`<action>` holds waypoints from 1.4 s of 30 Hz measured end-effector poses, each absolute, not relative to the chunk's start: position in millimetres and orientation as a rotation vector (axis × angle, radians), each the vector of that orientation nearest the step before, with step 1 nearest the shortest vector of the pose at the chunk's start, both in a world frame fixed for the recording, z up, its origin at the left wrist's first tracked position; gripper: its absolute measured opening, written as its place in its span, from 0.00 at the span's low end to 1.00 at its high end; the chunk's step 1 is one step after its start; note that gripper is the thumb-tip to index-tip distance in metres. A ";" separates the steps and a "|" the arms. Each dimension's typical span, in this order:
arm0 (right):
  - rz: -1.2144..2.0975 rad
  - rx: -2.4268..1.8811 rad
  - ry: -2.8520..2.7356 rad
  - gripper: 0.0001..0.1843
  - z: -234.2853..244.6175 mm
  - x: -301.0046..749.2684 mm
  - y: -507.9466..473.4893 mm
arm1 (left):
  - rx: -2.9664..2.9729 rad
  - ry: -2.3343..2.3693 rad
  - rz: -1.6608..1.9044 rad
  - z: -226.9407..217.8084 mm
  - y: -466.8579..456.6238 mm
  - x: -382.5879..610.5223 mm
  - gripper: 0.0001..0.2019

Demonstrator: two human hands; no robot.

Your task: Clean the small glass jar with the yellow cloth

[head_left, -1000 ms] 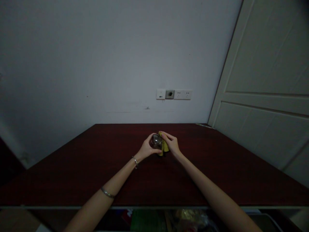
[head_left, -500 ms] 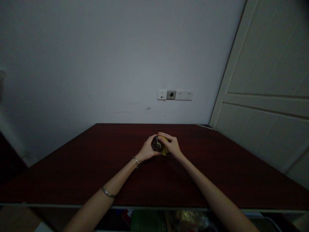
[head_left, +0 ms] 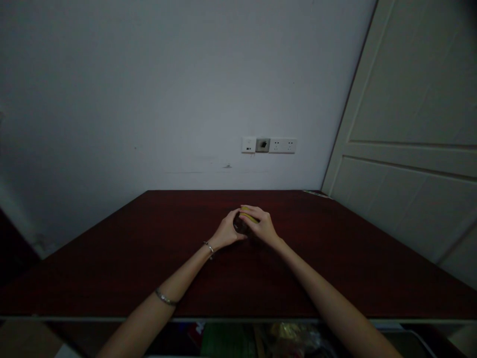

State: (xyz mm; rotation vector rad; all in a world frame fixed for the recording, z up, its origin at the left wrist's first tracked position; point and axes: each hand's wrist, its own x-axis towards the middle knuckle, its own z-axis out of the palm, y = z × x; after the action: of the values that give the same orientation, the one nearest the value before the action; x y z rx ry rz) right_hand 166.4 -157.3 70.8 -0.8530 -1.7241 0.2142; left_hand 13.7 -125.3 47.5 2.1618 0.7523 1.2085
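Observation:
My left hand (head_left: 226,232) curls around a small dark glassy object (head_left: 239,226) resting on the dark red table (head_left: 149,258). Against that object my right hand (head_left: 261,226) presses a yellow cloth (head_left: 247,216) from the right and from above, its fingers wrapped over it. Both hands meet at the middle of the table, well back from the front edge. Only slivers of the dark object and the cloth show between the fingers. The room is dim.
A white wall stands behind the table, with a row of sockets (head_left: 269,145) above its far edge. A pale panelled door (head_left: 410,144) fills the right side. Under the table's front edge lie green and yellowish bags (head_left: 261,340).
The right hand has slid leftward and over the dark object, covering more of it with the yellow cloth. The cloth shows less than before. The left hand has stayed put.

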 end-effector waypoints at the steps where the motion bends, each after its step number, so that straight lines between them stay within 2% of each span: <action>1: 0.230 -0.869 -1.678 0.12 69.1 166.8 -154.3 | 2.183 0.758 1.207 48.1 -126.5 13.9 0.42; 6: 0.279 -0.906 -1.558 0.13 64.4 167.8 -146.3 | 2.219 0.802 1.194 48.7 -128.9 14.6 0.42; 15: 0.148 -0.799 -1.851 0.12 70.0 165.5 -161.5 | 2.146 0.784 1.202 45.0 -123.3 12.8 0.42; 25: 0.452 -0.850 -1.530 0.11 79.1 166.6 -155.3 | 2.158 0.774 1.204 52.7 -132.8 14.6 0.43; 33: 0.138 -0.763 -1.832 0.13 73.5 165.0 -162.1 | 1.979 0.820 1.211 51.9 -129.9 15.5 0.37; 42: 0.357 -0.819 -1.585 0.13 72.9 167.0 -150.8 | 1.928 0.806 1.234 53.6 -131.6 16.8 0.40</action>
State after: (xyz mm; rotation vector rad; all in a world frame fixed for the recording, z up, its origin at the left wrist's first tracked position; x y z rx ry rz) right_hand 167.0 -150.8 72.9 -0.8191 -1.5849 0.3569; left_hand 16.8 -131.6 53.6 1.9282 0.8061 1.2343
